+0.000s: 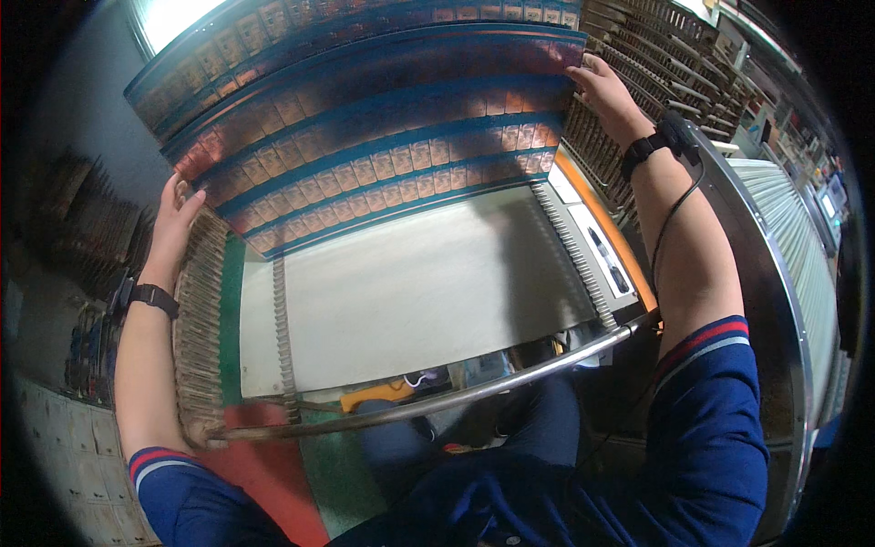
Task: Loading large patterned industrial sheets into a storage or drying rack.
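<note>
A broad blue panel [365, 178] with rows of copper-coloured rectangles stands tilted in front of me, looking like a circuit board panel. My left hand [171, 223] is closed on its left edge. My right hand [609, 98] pinches its right edge near the upper corner, thumb on the near face and the other fingers partly hidden. Behind it rises a similar blue panel [241, 41], partly covered by the front one. The front panel's lower edge lies close to a white board [401, 292] flanked by a left coil strip [283, 319] and a right coil strip [576, 255].
A metal bar [456, 397] crosses the near side above my legs. Brown slotted racks [199, 310] stand at left, and more slotted racking [670, 77] at far right. A metal-edged frame [775, 237] borders my right arm. Red and green floor [273, 474] shows below.
</note>
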`<state>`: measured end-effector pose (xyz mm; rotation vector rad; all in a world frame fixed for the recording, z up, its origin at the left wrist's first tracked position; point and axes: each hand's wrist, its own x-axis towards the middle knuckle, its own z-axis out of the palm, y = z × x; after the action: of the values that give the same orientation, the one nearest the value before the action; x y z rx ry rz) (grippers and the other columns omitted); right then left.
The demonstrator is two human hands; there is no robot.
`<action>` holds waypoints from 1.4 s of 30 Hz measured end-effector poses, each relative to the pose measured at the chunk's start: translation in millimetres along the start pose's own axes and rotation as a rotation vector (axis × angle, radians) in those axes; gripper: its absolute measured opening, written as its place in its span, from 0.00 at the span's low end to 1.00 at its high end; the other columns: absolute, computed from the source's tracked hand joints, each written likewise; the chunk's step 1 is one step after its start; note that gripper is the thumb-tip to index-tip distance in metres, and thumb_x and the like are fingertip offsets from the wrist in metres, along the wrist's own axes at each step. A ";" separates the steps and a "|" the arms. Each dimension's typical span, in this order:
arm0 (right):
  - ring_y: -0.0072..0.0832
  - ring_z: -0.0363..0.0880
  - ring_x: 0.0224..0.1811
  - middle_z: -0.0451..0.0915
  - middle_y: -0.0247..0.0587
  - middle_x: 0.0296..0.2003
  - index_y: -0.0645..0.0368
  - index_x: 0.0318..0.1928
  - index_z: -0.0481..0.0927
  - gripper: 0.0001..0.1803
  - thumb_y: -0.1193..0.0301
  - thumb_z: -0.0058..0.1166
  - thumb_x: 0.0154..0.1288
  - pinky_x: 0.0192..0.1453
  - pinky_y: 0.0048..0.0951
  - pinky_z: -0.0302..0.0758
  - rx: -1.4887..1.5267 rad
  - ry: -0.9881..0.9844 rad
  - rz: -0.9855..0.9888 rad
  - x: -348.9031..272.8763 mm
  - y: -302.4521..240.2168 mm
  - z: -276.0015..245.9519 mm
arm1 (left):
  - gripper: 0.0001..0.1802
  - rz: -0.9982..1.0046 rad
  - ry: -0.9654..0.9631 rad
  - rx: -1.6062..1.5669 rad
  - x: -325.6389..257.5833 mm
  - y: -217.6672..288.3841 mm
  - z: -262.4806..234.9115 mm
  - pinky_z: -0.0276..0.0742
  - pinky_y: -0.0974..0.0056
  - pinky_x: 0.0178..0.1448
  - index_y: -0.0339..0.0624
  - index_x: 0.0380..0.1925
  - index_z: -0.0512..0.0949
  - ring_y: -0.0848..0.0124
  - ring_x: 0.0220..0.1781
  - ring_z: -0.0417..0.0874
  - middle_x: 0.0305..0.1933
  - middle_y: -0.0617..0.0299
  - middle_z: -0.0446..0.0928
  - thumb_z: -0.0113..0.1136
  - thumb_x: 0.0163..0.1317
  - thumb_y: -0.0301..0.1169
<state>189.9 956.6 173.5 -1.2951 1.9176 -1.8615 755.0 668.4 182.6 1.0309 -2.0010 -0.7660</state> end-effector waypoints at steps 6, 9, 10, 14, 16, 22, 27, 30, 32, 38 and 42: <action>0.23 0.68 0.59 0.74 0.33 0.57 0.56 0.66 0.66 0.26 0.63 0.52 0.70 0.59 0.29 0.62 -0.075 -0.043 0.093 6.7 5.7 -0.8 | 0.43 -0.006 0.000 0.056 -3.8 7.8 2.6 0.49 0.52 0.77 0.46 0.74 0.50 0.51 0.79 0.49 0.77 0.45 0.49 0.59 0.65 0.44; 0.23 0.68 0.59 0.74 0.34 0.58 0.55 0.67 0.64 0.28 0.62 0.52 0.70 0.59 0.29 0.62 -0.107 0.004 0.073 11.5 13.9 -6.6 | 0.43 0.013 -0.003 0.046 -2.4 8.6 4.5 0.49 0.52 0.77 0.46 0.74 0.49 0.50 0.78 0.50 0.77 0.45 0.49 0.59 0.65 0.44; 0.24 0.68 0.60 0.73 0.35 0.59 0.55 0.68 0.63 0.30 0.61 0.53 0.69 0.60 0.29 0.62 -0.090 0.027 0.069 11.5 13.0 -4.6 | 0.43 0.023 -0.005 0.041 -2.6 7.0 3.3 0.49 0.52 0.77 0.46 0.74 0.48 0.49 0.78 0.50 0.77 0.45 0.49 0.59 0.65 0.44; 0.26 0.67 0.61 0.72 0.36 0.61 0.55 0.70 0.60 0.33 0.60 0.54 0.69 0.60 0.30 0.61 -0.092 0.095 0.095 2.2 4.2 2.4 | 0.44 0.047 0.012 -0.006 1.5 -2.4 -0.2 0.51 0.51 0.77 0.47 0.75 0.47 0.48 0.78 0.51 0.77 0.44 0.49 0.59 0.65 0.44; 0.40 0.66 0.67 0.67 0.52 0.65 0.61 0.72 0.53 0.38 0.62 0.54 0.68 0.69 0.39 0.63 -0.078 0.068 0.068 -4.4 -3.7 5.1 | 0.45 0.037 0.011 0.004 0.3 -1.5 -0.8 0.53 0.51 0.76 0.48 0.75 0.46 0.48 0.77 0.52 0.77 0.44 0.50 0.59 0.64 0.45; 0.40 0.66 0.67 0.68 0.52 0.64 0.61 0.72 0.53 0.38 0.62 0.54 0.69 0.70 0.41 0.62 -0.097 0.068 0.056 -7.8 -10.4 6.5 | 0.46 0.037 0.014 0.070 -2.3 5.0 1.0 0.54 0.50 0.76 0.49 0.75 0.46 0.48 0.77 0.53 0.77 0.44 0.50 0.60 0.64 0.45; 0.38 0.67 0.66 0.71 0.51 0.62 0.60 0.72 0.55 0.36 0.64 0.54 0.69 0.70 0.40 0.62 -0.115 0.093 0.058 -11.8 -14.2 8.9 | 0.45 0.030 0.020 0.075 -8.2 15.0 7.5 0.54 0.50 0.75 0.48 0.75 0.48 0.49 0.77 0.53 0.76 0.44 0.51 0.60 0.64 0.44; 0.37 0.67 0.66 0.72 0.50 0.61 0.60 0.71 0.57 0.34 0.65 0.54 0.69 0.70 0.39 0.61 -0.079 0.088 0.062 -13.7 -16.5 10.2 | 0.44 0.013 0.011 0.089 -8.8 15.7 6.3 0.54 0.52 0.75 0.47 0.74 0.50 0.51 0.77 0.53 0.76 0.44 0.52 0.61 0.64 0.44; 0.37 0.67 0.66 0.73 0.49 0.61 0.60 0.70 0.58 0.33 0.65 0.54 0.69 0.70 0.39 0.61 -0.051 0.082 0.071 -11.9 -16.9 10.9 | 0.43 0.001 0.003 0.112 -4.1 8.0 -2.1 0.54 0.52 0.75 0.46 0.73 0.52 0.51 0.77 0.54 0.75 0.44 0.53 0.61 0.64 0.43; 0.37 0.68 0.65 0.72 0.50 0.61 0.62 0.69 0.59 0.33 0.64 0.54 0.69 0.69 0.38 0.62 -0.064 0.018 0.034 -3.2 -3.5 6.7 | 0.42 -0.013 -0.036 0.019 -0.7 2.2 1.5 0.52 0.55 0.76 0.42 0.72 0.53 0.52 0.77 0.55 0.74 0.42 0.56 0.61 0.64 0.43; 0.33 0.66 0.65 0.71 0.43 0.61 0.57 0.68 0.61 0.32 0.62 0.54 0.69 0.67 0.38 0.60 -0.069 0.061 0.053 3.0 5.1 -1.4 | 0.42 0.007 0.032 0.019 -4.3 10.4 8.2 0.52 0.56 0.76 0.41 0.72 0.54 0.53 0.77 0.55 0.74 0.42 0.56 0.61 0.64 0.43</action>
<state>184.9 954.9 170.6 -1.2080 2.0426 -1.8455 745.7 678.7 184.6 1.0404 -1.9874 -0.7234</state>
